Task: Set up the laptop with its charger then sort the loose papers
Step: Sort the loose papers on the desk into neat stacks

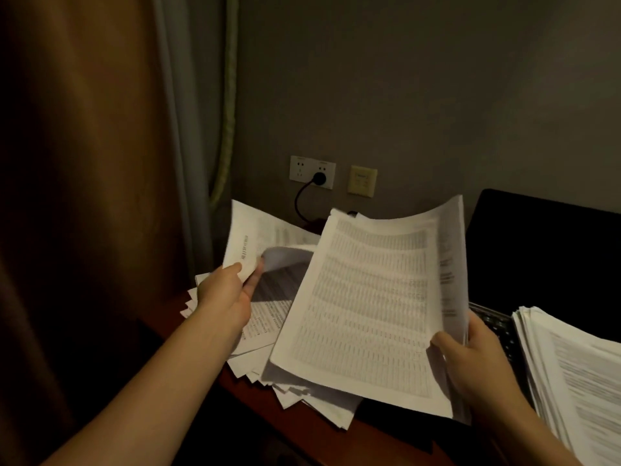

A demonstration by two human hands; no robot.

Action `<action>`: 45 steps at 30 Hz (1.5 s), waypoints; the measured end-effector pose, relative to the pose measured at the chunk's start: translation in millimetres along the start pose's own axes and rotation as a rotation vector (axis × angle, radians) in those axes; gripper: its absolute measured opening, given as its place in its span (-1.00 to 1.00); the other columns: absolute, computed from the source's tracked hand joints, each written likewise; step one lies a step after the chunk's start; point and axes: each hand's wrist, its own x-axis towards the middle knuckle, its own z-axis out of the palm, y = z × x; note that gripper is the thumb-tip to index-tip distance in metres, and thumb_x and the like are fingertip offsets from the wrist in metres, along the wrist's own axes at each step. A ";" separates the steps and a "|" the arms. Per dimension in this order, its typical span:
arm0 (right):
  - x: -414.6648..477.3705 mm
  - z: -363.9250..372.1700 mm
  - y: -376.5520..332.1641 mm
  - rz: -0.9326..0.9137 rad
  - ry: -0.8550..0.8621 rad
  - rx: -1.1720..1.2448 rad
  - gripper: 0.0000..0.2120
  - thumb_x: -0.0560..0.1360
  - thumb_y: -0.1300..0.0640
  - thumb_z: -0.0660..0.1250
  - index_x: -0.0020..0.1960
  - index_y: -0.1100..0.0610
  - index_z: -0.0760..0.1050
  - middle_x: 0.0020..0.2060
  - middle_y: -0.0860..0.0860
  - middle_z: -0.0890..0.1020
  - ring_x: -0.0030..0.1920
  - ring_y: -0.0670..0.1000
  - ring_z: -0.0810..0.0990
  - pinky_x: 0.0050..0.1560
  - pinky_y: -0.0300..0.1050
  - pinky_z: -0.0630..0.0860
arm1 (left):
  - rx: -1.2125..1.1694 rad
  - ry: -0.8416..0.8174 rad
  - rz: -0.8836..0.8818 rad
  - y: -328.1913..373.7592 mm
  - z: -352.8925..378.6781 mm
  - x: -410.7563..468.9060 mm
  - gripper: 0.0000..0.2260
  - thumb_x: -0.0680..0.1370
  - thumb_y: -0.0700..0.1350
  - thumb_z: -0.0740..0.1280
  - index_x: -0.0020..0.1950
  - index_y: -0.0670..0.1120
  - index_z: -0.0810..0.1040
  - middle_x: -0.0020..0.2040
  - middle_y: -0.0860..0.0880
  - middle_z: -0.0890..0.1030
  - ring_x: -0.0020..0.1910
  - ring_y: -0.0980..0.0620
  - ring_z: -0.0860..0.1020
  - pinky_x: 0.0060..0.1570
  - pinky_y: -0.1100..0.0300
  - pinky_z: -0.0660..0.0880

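My right hand [470, 361] grips a thick sheaf of printed sheets [366, 307] by its right edge and holds it tilted above the desk. My left hand [225, 297] pinches the lower corner of a single printed sheet [255, 240], lifted off a loose pile of papers [302, 395] spread over the desk. An open black laptop [537, 250] stands at the right, its keyboard [497, 324] partly hidden. A black plug [318, 178] sits in the wall socket with its cable running down behind the papers.
A second, squared stack of papers [578, 371] lies over the laptop's right side. The reddish wooden desk [386, 442] ends at its left front edge. Curtains [100, 163] hang at the left. A beige wall plate [362, 180] is beside the socket.
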 end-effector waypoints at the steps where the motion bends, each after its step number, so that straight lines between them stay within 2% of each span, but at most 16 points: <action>1: 0.5 0.2 1.1 -0.004 0.012 -0.005 -0.68 0.58 0.31 0.27 0.27 0.04 0.42 0.07 0.02 0.57 0.08 0.10 0.55 -0.23 -0.16 0.47 | -0.033 -0.001 -0.004 3.5 -2.2 0.0 -0.93 0.61 -0.34 0.31 0.05 -0.21 0.54 0.12 -0.24 0.58 0.03 -0.18 0.63 0.09 -0.02 0.64; 5: -0.5 2.3 3.6 -0.020 0.035 -0.075 -0.68 0.58 0.30 0.27 0.30 0.08 0.41 0.07 0.04 0.55 0.09 0.13 0.54 -0.12 -0.05 0.48 | -0.129 -0.049 -0.067 15.9 -9.8 -1.9 -0.85 0.61 -0.26 0.35 0.17 -0.20 0.53 0.12 -0.26 0.60 0.02 -0.18 0.68 -0.03 0.07 0.67; 10: 2.3 3.1 10.7 0.023 0.024 -0.109 -0.65 0.58 0.30 0.29 0.34 0.09 0.42 -0.04 -0.01 0.54 -0.04 0.04 0.54 -0.29 -0.21 0.41 | -0.194 -0.106 -0.102 17.2 -9.3 -3.8 -0.78 0.61 -0.22 0.36 0.24 -0.19 0.50 0.12 -0.26 0.63 -0.10 -0.05 0.73 -0.23 0.22 0.66; 14: 2.7 -1.1 8.6 0.138 -0.044 0.044 -0.66 0.54 0.37 0.28 0.24 0.06 0.44 -0.07 -0.04 0.56 -0.08 0.05 0.57 -0.18 -0.04 0.53 | -0.054 -0.224 -0.149 8.2 -5.8 -2.4 -0.81 0.61 -0.24 0.34 0.21 -0.22 0.57 0.09 -0.21 0.66 -0.16 0.00 0.73 -0.33 0.28 0.62; 19: 3.1 -11.3 6.6 0.178 -0.129 0.206 -0.77 0.58 0.27 0.31 0.13 -0.02 0.53 -0.04 0.03 0.70 -0.09 0.05 0.69 -0.26 -0.09 0.59 | 0.506 -0.393 -0.062 -4.5 -5.6 13.6 -0.83 0.60 -0.16 0.36 0.16 -0.13 0.65 0.06 -0.14 0.72 0.10 -0.11 0.68 0.15 -0.07 0.58; 21: 3.7 -15.6 3.4 0.155 -0.155 0.301 -0.86 0.60 0.20 0.34 0.04 -0.02 0.59 -0.14 -0.06 0.75 -0.20 -0.08 0.72 -0.33 -0.21 0.58 | 0.668 -0.439 0.000 -3.9 -6.6 17.2 -0.84 0.59 -0.15 0.38 0.14 -0.13 0.67 0.05 -0.13 0.72 0.11 -0.14 0.67 0.20 -0.08 0.56; 24: 9.5 -19.0 -0.8 0.214 -0.185 0.395 -0.88 0.62 0.14 0.33 0.05 0.03 0.64 -0.09 -0.02 0.75 -0.08 -0.02 0.73 -0.09 -0.01 0.62 | 0.803 -0.498 0.043 0.4 -4.5 20.9 -0.82 0.57 -0.15 0.41 0.16 -0.12 0.66 0.04 -0.15 0.72 0.06 -0.15 0.69 0.14 -0.09 0.59; 26: 15.2 -19.5 5.2 0.293 -0.167 0.415 -0.80 0.65 0.17 0.25 0.18 0.16 0.61 0.03 0.17 0.72 0.07 0.15 0.68 0.12 0.16 0.58 | 0.873 -0.513 0.073 3.4 -2.9 26.4 -0.82 0.55 -0.14 0.43 0.15 -0.09 0.65 0.00 -0.15 0.73 0.01 -0.16 0.70 0.10 -0.11 0.60; 28: 17.4 -21.0 11.2 0.335 -0.157 0.445 -0.71 0.66 0.17 0.22 0.20 0.34 0.58 -0.01 0.32 0.66 0.04 0.26 0.64 0.08 0.14 0.53 | 0.967 -0.529 0.116 7.5 -2.2 32.3 -0.80 0.53 -0.13 0.45 0.15 -0.05 0.65 -0.02 -0.13 0.73 -0.02 -0.15 0.71 0.08 -0.13 0.61; 30: 19.9 -18.9 13.6 0.359 -0.180 0.553 -0.57 0.66 -0.09 0.20 0.02 0.22 0.69 -0.19 0.24 0.68 -0.17 0.20 0.67 -0.16 0.02 0.56 | 1.047 -0.558 0.146 10.9 -2.8 37.2 -0.80 0.51 -0.13 0.47 0.13 -0.03 0.65 -0.01 -0.13 0.73 -0.07 -0.13 0.72 0.02 -0.09 0.62; 32: 19.1 -20.0 13.1 0.405 -0.266 0.618 -0.30 0.57 -0.41 0.02 0.13 0.12 0.67 -0.21 0.19 0.69 -0.23 0.17 0.68 -0.33 -0.07 0.53 | 1.155 -0.577 0.148 12.7 -4.2 41.6 -0.82 0.51 -0.13 0.47 0.09 0.01 0.64 -0.04 -0.08 0.74 -0.11 -0.07 0.73 -0.11 0.00 0.63; 36: 20.7 -21.4 9.0 0.410 -0.427 0.548 -0.20 0.45 -0.54 -0.12 0.32 -0.03 0.49 0.08 0.27 0.69 0.01 0.29 0.71 -0.15 0.15 0.67 | 1.371 -0.637 0.141 12.3 -5.7 48.2 -0.84 0.53 -0.13 0.46 0.10 0.01 0.65 -0.12 0.04 0.74 -0.16 0.06 0.72 -0.32 0.24 0.59; 38: 18.8 -21.1 6.8 0.367 -0.462 0.478 -0.26 0.43 -0.54 -0.07 0.32 -0.10 0.47 0.04 0.20 0.72 0.02 0.27 0.71 0.06 0.22 0.63 | 1.408 -0.649 0.171 12.4 -5.5 50.9 -0.83 0.52 -0.11 0.47 0.11 0.02 0.66 -0.12 0.08 0.73 -0.15 0.09 0.72 -0.32 0.27 0.58; 41: 11.7 -19.4 1.2 0.297 -0.486 0.287 -0.43 0.39 -0.44 0.16 0.27 -0.17 0.44 0.04 0.12 0.73 0.03 0.19 0.72 0.09 0.14 0.60 | 1.461 -0.668 0.243 9.1 -4.9 54.1 -0.82 0.51 -0.08 0.49 0.09 0.08 0.67 -0.09 0.12 0.73 -0.14 0.15 0.70 -0.24 0.26 0.58; 43: 9.1 -17.3 -0.3 0.232 -0.486 0.090 -0.34 0.37 -0.29 0.35 0.43 -0.15 0.37 0.19 0.01 0.64 0.11 0.11 0.69 0.10 0.02 0.60 | 1.519 -0.662 0.320 2.1 -4.8 53.3 -0.81 0.51 -0.03 0.48 0.12 0.11 0.65 0.01 0.12 0.70 -0.10 0.14 0.68 -0.18 0.22 0.58; 45: 7.5 -14.5 -2.3 0.227 -0.478 0.013 -0.20 0.39 -0.07 0.50 0.54 -0.14 0.23 0.20 -0.04 0.55 -0.04 0.03 0.74 -0.08 -0.08 0.68 | 1.597 -0.637 0.424 -8.1 -5.6 50.5 -0.75 0.53 0.01 0.46 0.20 0.12 0.61 0.11 0.16 0.63 -0.06 0.19 0.61 -0.23 0.30 0.51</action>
